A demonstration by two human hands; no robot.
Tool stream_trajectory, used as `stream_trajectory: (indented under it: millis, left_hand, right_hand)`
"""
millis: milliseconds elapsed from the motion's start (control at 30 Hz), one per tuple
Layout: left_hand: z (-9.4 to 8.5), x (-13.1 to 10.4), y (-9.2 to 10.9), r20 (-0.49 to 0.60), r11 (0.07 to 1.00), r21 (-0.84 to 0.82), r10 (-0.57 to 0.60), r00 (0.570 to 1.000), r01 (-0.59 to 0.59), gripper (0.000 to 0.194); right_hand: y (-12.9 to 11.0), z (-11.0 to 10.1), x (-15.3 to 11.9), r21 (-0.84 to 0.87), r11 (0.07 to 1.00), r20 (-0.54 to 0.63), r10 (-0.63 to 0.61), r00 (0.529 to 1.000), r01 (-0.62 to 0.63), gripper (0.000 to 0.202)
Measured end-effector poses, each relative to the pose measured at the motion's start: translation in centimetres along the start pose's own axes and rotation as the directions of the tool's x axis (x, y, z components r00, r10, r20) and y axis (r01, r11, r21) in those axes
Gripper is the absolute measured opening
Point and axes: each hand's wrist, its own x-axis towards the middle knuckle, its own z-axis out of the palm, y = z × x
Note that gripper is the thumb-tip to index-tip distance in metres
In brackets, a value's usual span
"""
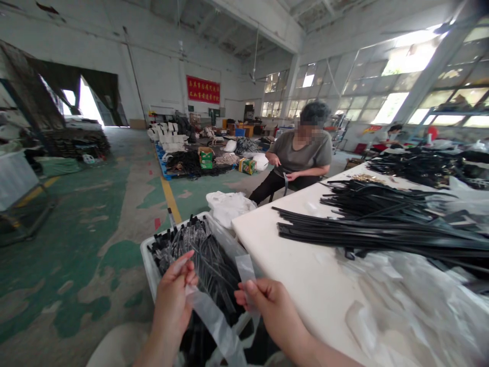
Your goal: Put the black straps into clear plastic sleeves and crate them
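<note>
My left hand (pixel 173 293) is closed on a narrow, translucent plastic sleeve (pixel 219 329), which hangs down towards my lap. Between the thumb and fingers of my right hand (pixel 269 300) is a piece of the same clear plastic, its flat end sticking up above the fingers. Whether both hands hold one sleeve or two, I cannot tell. Just beyond and below my hands stands a white bin (pixel 147 251) full of black straps (pixel 206 244), many in clear wrapping. To the right, long black straps (pixel 344 229) lie in a pile on the white table (pixel 284 257).
Crumpled clear plastic (pixel 412 311) covers the table's near right part. A white plastic bag (pixel 229 204) lies by the table corner. Across the table's far side, a seated person (pixel 305 150) holds a dark strap. Goods on a blue pallet (pixel 164 165) stand farther back.
</note>
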Motion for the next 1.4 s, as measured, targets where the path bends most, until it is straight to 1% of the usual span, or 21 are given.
stream_trajectory:
  millis: [33,100,200,267,333,400,467,533,567,633,667,733,800,867,967,1133,1167,1233,1300,1333,1400]
  left_hand:
    - [-0.2,0.1,0.1,0.037,0.999,0.030,-0.025,0.999,0.024,0.037]
    - [-0.1,-0.6,-0.2,0.118,0.979,0.117,-0.181,0.976,0.167,0.037]
    - [1.5,-2.6,-1.7,0.256,0.905,0.252,-0.404,0.878,0.343,0.037]
    - [2.7,-3.6,-2.8,0.305,0.884,0.299,-0.444,0.842,0.358,0.045]
    - [3.6,-3.9,-3.5,0.292,0.888,0.307,-0.432,0.853,0.343,0.049]
    - [4.0,-3.8,-3.7,0.262,0.907,0.277,-0.388,0.884,0.317,0.048]
    - [4.0,-3.3,-3.6,0.271,0.928,0.241,-0.346,0.898,0.284,0.046]
    - [3.7,-2.7,-3.4,0.282,0.932,0.252,-0.327,0.902,0.259,0.047]
    - [3.5,-2.4,-3.4,0.288,0.928,0.280,-0.325,0.901,0.245,0.048]
    - [3.2,-2.0,-3.5,0.322,0.914,0.353,-0.320,0.891,0.201,0.051]
    - [3.1,-2.0,-3.6,0.349,0.907,0.387,-0.311,0.884,0.166,0.050]
    - [3.2,-2.1,-3.7,0.408,0.895,0.439,-0.279,0.870,0.081,0.045]
    - [3.5,-2.3,-3.8,0.446,0.885,0.466,-0.239,0.862,0.004,0.039]
    - [3.8,-2.4,-3.7,0.455,0.867,0.495,-0.205,0.867,-0.054,0.034]
    - [3.8,-2.3,-3.4,0.471,0.822,0.553,-0.173,0.865,-0.136,0.028]
    - [3.2,-2.5,-2.9,0.511,0.776,0.580,-0.111,0.853,-0.246,0.019]
    - [3.0,-2.6,-2.8,0.513,0.759,0.591,-0.094,0.853,-0.272,0.016]
    - [2.8,-3.0,-2.6,0.518,0.710,0.623,-0.061,0.853,-0.327,0.013]
    - [2.7,-3.4,-2.3,0.532,0.663,0.645,-0.031,0.846,-0.381,0.011]
    - [2.6,-3.6,-2.2,0.539,0.641,0.653,-0.020,0.842,-0.403,0.010]
    - [2.6,-3.8,-1.9,0.550,0.605,0.665,-0.001,0.835,-0.438,0.010]
  right_hand:
    - [0.0,0.1,0.0,0.018,1.000,0.017,0.017,1.000,-0.018,0.080]
    - [0.0,0.3,0.1,0.042,0.998,0.053,0.033,0.998,-0.036,0.080]
    - [0.6,0.6,-0.1,0.034,0.999,0.116,-0.023,0.993,0.019,0.073]
    - [1.0,0.6,-0.3,-0.027,0.995,0.133,-0.087,0.987,0.091,0.069]
    - [1.1,0.4,-0.5,-0.140,0.978,0.149,-0.136,0.979,0.157,0.067]
    - [0.1,-0.3,-0.4,-0.288,0.934,0.221,-0.152,0.963,0.214,0.061]
    - [-1.8,-1.9,0.3,-0.473,0.834,0.286,-0.161,0.945,0.285,0.047]
    - [-4.2,-4.6,1.6,-0.738,0.607,0.220,-0.197,0.955,0.295,0.029]
    - [-5.3,-6.2,2.4,-0.855,0.463,0.136,-0.237,0.962,0.235,0.024]
    - [-6.7,-9.8,4.0,-0.973,0.225,-0.035,-0.328,0.944,0.042,0.030]
    - [-6.9,-11.5,4.8,-0.986,0.163,-0.099,-0.356,0.929,-0.043,0.035]
    - [-6.4,-14.2,6.0,-0.984,0.120,-0.170,-0.368,0.914,-0.134,0.044]
    - [-5.4,-15.8,6.8,-0.981,0.081,-0.195,-0.358,0.913,-0.177,0.046]
    - [-4.5,-16.6,7.2,-0.978,0.056,-0.206,-0.338,0.918,-0.199,0.036]
    - [-4.4,-16.8,7.5,-0.973,0.048,-0.227,-0.316,0.921,-0.224,0.023]
    - [-7.1,-15.2,6.0,-0.983,0.064,-0.186,-0.374,0.909,-0.175,0.029]
    - [-7.8,-14.3,5.1,-0.993,0.062,-0.117,-0.395,0.911,-0.100,0.029]
    - [-9.2,-12.1,2.8,-0.988,0.018,0.130,-0.421,0.898,0.152,0.027]
    - [-10.2,-9.5,0.4,-0.910,-0.082,0.404,-0.401,0.823,0.407,0.024]
    - [-10.5,-8.4,-0.6,-0.865,-0.140,0.496,-0.372,0.785,0.481,0.022]
    - [-10.7,-6.8,-2.0,-0.820,-0.233,0.572,-0.312,0.759,0.522,0.019]
